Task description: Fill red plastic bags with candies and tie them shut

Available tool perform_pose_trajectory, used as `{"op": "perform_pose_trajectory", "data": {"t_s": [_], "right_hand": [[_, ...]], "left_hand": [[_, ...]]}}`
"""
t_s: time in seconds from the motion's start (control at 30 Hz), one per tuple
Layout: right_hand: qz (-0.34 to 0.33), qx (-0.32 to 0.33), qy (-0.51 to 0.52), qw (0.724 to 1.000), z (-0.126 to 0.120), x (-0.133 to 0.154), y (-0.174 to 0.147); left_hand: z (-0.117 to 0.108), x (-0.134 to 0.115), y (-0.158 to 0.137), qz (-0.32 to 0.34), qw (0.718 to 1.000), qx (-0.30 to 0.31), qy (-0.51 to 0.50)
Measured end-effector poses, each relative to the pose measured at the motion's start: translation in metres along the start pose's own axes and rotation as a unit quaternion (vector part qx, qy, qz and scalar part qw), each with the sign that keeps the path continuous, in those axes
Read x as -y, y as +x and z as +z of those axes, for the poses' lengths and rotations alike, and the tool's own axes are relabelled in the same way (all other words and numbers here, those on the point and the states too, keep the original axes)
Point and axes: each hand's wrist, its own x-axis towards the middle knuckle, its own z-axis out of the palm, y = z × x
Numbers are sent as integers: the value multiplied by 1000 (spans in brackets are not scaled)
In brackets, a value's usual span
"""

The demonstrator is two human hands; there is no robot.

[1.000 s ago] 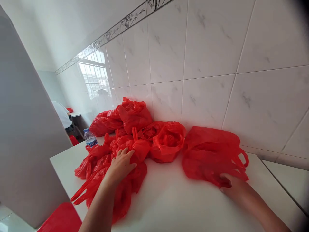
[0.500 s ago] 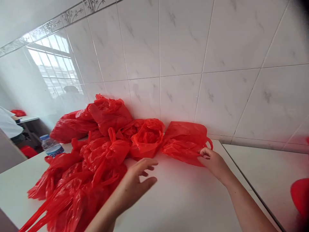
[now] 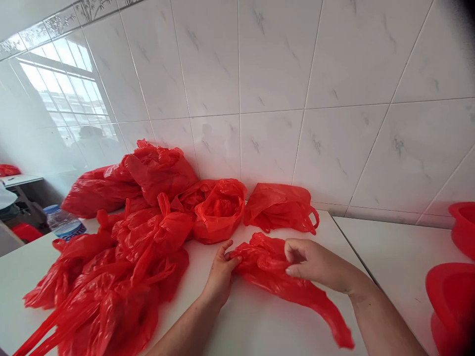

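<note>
A crumpled red plastic bag [image 3: 274, 269] stretches across the white table between my hands, one long handle trailing toward the lower right. My left hand [image 3: 222, 269] pinches its left end between thumb and fingers. Over its right part is my right hand [image 3: 313, 264], thumb and fingers curled against the thin plastic. Behind it, a flat red bag [image 3: 280, 205] lies against the wall, its handle loop at the right. Beside that stands an open red bag [image 3: 220, 212] with more red plastic bunched inside.
A heap of filled, knotted red bags [image 3: 111, 277] covers the table's left side, with larger red bags [image 3: 159, 173] behind. A water bottle [image 3: 64, 223] stands at the far left. Red tubs [image 3: 451, 291] are at the right, past the table seam. A tiled wall [image 3: 274, 99] closes the back.
A red bag has come away from the flat bag by the wall toward me. My left hand, open before, has closed on its end. The view has shifted slightly right.
</note>
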Motion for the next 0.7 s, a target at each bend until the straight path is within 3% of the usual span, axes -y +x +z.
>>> {"op": "perform_pose_trajectory", "data": {"t_s": [0.07,0.13,0.2,0.27,0.33,0.53,0.63,0.7], "right_hand": [[18,-65,10,998,-8,-8,2],[55,-187,12,981,-20,-19,1],[102,-318,23,942,-35,-31,-3],[136,-437,60,887,-49,-42,-9],[144,-518,112,836,-58,-50,-14],[95,-634,119,758,-60,-53,-13],[65,-703,70,705,-55,-55,-8],[65,-724,18,687,-51,-60,-3]], "left_hand": [[-8,-1,9,27,999,-21,-10],[-14,-5,15,44,998,-39,-22],[-18,-10,20,54,996,-59,-34],[-22,-14,24,55,994,-82,-44],[-25,-16,26,51,992,-97,-54],[-24,-17,25,34,990,-113,-80],[-20,-18,22,16,988,-125,-84],[-18,-20,19,-6,987,-135,-88]]}}
